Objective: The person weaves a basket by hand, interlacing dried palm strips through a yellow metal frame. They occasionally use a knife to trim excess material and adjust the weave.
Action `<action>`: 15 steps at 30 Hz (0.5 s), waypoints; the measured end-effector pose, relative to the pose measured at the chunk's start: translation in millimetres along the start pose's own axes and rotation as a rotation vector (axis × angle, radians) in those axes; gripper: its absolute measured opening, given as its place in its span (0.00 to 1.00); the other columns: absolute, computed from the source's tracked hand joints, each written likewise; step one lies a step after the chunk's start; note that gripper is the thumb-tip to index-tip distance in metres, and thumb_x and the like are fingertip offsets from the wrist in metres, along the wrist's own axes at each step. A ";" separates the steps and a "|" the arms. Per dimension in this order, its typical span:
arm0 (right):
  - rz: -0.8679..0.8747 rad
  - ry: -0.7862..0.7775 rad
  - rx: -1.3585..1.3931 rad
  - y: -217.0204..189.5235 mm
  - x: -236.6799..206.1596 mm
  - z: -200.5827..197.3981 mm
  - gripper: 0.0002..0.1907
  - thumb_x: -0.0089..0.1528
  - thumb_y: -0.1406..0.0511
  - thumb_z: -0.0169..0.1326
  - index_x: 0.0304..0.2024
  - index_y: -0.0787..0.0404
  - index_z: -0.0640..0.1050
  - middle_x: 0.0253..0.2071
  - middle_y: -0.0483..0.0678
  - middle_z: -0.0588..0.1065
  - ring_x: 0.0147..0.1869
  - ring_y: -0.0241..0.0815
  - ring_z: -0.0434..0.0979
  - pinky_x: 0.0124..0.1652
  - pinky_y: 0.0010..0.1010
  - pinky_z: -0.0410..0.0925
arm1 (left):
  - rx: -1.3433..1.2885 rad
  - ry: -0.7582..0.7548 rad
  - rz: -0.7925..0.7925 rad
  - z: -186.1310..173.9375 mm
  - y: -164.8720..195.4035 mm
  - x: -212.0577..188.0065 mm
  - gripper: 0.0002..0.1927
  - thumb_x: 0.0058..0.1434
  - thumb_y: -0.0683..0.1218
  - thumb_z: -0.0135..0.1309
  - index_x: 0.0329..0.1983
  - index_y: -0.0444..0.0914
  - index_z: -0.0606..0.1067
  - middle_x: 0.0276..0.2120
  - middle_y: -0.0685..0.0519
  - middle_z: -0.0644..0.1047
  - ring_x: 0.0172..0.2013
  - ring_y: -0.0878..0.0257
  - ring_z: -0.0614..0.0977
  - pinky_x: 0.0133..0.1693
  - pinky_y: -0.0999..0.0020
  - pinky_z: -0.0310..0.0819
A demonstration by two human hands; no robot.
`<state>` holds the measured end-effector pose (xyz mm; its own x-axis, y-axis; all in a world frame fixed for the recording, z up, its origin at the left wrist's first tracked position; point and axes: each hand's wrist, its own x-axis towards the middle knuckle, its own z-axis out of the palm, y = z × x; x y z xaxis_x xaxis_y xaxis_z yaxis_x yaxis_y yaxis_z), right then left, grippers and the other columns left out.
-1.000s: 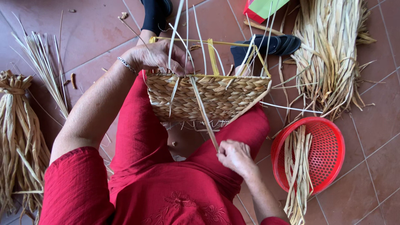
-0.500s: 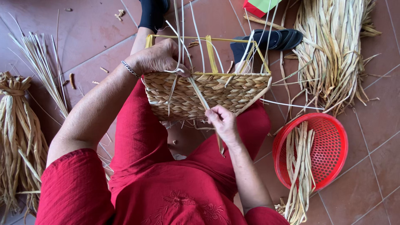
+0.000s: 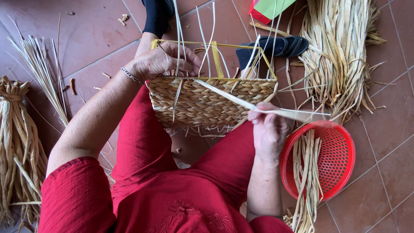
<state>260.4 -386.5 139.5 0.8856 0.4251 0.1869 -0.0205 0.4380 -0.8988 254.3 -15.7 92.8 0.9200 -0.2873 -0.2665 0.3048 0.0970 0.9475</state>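
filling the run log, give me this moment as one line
left hand: grips basket rim | right hand: pulls strip taut to the right | beside: red bowl of strips

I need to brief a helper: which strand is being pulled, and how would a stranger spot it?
Find the half-woven basket on the red-clad lap. From its top rim, one flat pale strand runs diagonally to the right hand; unlike the upright stakes, it slants taut.

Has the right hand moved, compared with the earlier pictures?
Yes. The right hand moved from the lap up to the woven basket, then right toward the red basket, pulling the flat strand.
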 end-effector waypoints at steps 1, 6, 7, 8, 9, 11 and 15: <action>-0.003 0.001 -0.105 0.0 2.3 3.3 0.13 0.75 0.62 0.52 0.51 0.63 0.82 0.37 0.49 0.78 0.40 0.35 0.75 0.43 0.32 0.71 | 0.052 -0.012 -0.001 -0.5 0.2 0.0 0.18 0.65 0.42 0.59 0.57 0.31 0.80 0.43 0.52 0.84 0.39 0.68 0.81 0.34 0.74 0.69; 0.164 -0.191 -0.508 21.9 27.2 27.8 0.10 0.69 0.65 0.50 0.39 0.62 0.80 0.30 0.46 0.78 0.31 0.32 0.77 0.28 0.27 0.71 | -0.153 -0.104 0.075 0.8 10.3 -3.0 0.35 0.61 0.42 0.56 0.72 0.38 0.63 0.45 0.50 0.82 0.44 0.69 0.84 0.42 0.78 0.79; 0.213 -0.247 -0.537 28.4 33.3 33.6 0.11 0.68 0.64 0.51 0.35 0.62 0.81 0.27 0.44 0.78 0.26 0.30 0.73 0.25 0.25 0.65 | -0.160 -0.124 0.078 1.5 13.2 -3.5 0.37 0.60 0.42 0.55 0.74 0.38 0.61 0.46 0.50 0.82 0.44 0.69 0.84 0.41 0.79 0.79; 0.262 -0.305 -0.565 35.0 39.5 39.2 0.13 0.67 0.63 0.51 0.31 0.61 0.81 0.24 0.43 0.77 0.22 0.29 0.68 0.21 0.23 0.58 | -0.139 -0.055 0.038 2.4 15.3 -4.3 0.35 0.61 0.42 0.55 0.73 0.38 0.63 0.46 0.51 0.82 0.43 0.68 0.84 0.39 0.78 0.77; 0.306 -0.307 -0.574 41.8 45.1 44.9 0.14 0.67 0.63 0.52 0.29 0.61 0.81 0.22 0.42 0.75 0.21 0.28 0.67 0.21 0.23 0.58 | -0.120 0.015 -0.004 3.8 16.3 -5.1 0.33 0.62 0.42 0.56 0.72 0.37 0.65 0.47 0.52 0.82 0.43 0.67 0.84 0.36 0.78 0.75; 0.396 -0.310 -0.589 55.1 54.8 55.4 0.16 0.66 0.61 0.54 0.25 0.61 0.80 0.18 0.41 0.72 0.20 0.27 0.65 0.21 0.23 0.58 | -0.048 0.075 -0.029 4.5 15.7 -4.4 0.32 0.62 0.42 0.56 0.71 0.38 0.66 0.46 0.53 0.82 0.41 0.67 0.83 0.33 0.78 0.74; 0.384 -0.255 -0.509 72.0 65.7 66.6 0.17 0.67 0.61 0.54 0.24 0.60 0.79 0.21 0.40 0.72 0.25 0.26 0.66 0.27 0.21 0.59 | -0.013 -0.039 0.124 -0.5 2.9 4.9 0.31 0.61 0.40 0.59 0.69 0.39 0.68 0.47 0.56 0.80 0.45 0.69 0.81 0.43 0.77 0.80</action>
<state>286.2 -274.3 113.5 0.7210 0.6764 -0.1503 -0.0349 -0.1812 -0.9828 259.9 -16.3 94.2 0.9405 -0.3096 -0.1397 0.1923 0.1461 0.9704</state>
